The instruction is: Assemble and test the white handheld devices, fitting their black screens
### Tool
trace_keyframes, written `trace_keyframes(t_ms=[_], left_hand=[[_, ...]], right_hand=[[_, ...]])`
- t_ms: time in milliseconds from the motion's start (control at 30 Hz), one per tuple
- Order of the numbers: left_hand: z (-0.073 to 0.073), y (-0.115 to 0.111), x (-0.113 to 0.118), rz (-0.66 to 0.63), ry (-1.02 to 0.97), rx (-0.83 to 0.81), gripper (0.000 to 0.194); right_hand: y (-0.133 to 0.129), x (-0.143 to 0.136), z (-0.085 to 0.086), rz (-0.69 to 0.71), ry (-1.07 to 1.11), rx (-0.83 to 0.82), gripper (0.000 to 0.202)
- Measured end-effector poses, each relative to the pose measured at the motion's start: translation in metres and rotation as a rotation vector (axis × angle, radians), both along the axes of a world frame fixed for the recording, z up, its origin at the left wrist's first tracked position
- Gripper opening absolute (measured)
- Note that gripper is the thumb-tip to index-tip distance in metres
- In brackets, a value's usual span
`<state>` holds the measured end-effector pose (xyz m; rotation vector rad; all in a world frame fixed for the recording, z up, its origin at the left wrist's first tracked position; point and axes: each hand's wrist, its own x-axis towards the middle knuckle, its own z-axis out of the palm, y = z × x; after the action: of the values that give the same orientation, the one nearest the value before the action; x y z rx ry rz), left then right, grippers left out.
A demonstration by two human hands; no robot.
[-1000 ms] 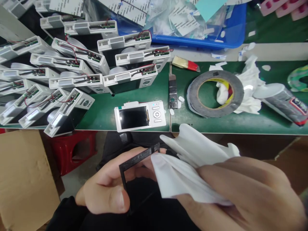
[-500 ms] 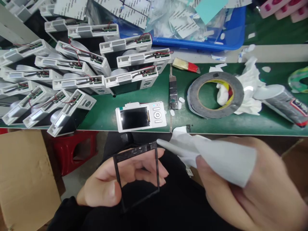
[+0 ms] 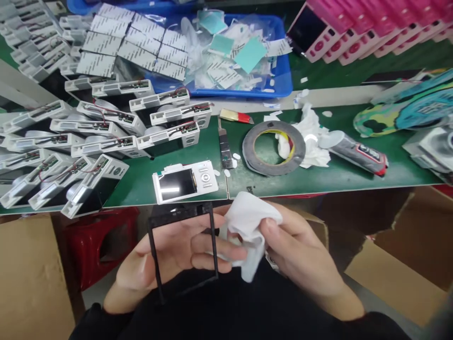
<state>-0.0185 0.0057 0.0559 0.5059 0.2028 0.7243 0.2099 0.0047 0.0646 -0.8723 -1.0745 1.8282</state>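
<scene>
My left hand [image 3: 141, 269] holds a black rectangular frame with a clear pane [image 3: 155, 257] by its edges, the fingers showing behind the pane. To its right, my right hand [image 3: 300, 250] pinches a crumpled white cloth [image 3: 247, 215]. The cloth hangs close beside the left fingertips; whether they touch is unclear. Beyond the frame, a white camera-like device [image 3: 184, 181] with a dark screen and round button pad lies face up near the bench's front edge.
Several white open-topped housings [image 3: 95, 184] stand at left. A grey tape roll [image 3: 274, 148], brush [image 3: 235, 116], tissue [image 3: 311, 134] and grey-wrapped bottle [image 3: 357, 151] lie on the green bench [image 3: 339, 182]. Behind are a blue tray [image 3: 244, 92] and pink devices [image 3: 339, 33].
The view has shifted, showing more of the bench's right side. My right hand has moved in toward the left one, and the cloth is now bunched. The frame stays in my left hand.
</scene>
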Motion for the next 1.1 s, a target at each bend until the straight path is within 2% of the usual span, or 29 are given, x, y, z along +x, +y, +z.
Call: trace_keyframes(t_ms=[167,300,367,433,533,633,700,867,967,1100], left_hand=[[0.007,0.009,0.0,-0.036,0.062,0.059,0.056],[0.016,0.016,-0.007,-0.12,0.127,0.093,0.056],[0.022,0.02,-0.01,-0.156,0.141,0.097,0.056],[0.026,0.023,-0.014,-0.193,0.137,0.106,0.057],[0.03,0.029,-0.018,-0.218,0.129,0.106,0.058],[0.032,0.031,-0.016,-0.219,0.105,0.074,0.06],[0.033,0.031,-0.012,-0.201,0.058,0.04,0.06],[0.032,0.029,-0.004,-0.164,0.042,-0.011,0.058],[0.031,0.029,-0.005,-0.141,0.068,-0.017,0.057],[0.028,0.032,-0.008,-0.161,0.076,-0.003,0.059]], right_hand=[[0.002,0.01,0.009,-0.156,-0.304,0.347,0.022],[0.002,0.02,0.014,-0.256,-0.366,0.443,0.019],[0.004,0.023,0.016,-0.247,-0.349,0.375,0.023],[0.006,0.024,0.015,-0.192,-0.27,0.225,0.034],[0.009,0.024,0.01,-0.019,-0.054,0.011,0.04],[0.009,0.021,0.004,0.098,0.105,-0.09,0.051],[0.007,0.02,0.002,0.107,0.146,-0.151,0.052],[0.003,0.02,0.004,0.053,0.123,-0.183,0.025],[0.001,0.023,0.003,0.05,0.063,-0.192,0.03],[-0.003,0.024,-0.003,0.083,0.072,-0.3,0.047]])
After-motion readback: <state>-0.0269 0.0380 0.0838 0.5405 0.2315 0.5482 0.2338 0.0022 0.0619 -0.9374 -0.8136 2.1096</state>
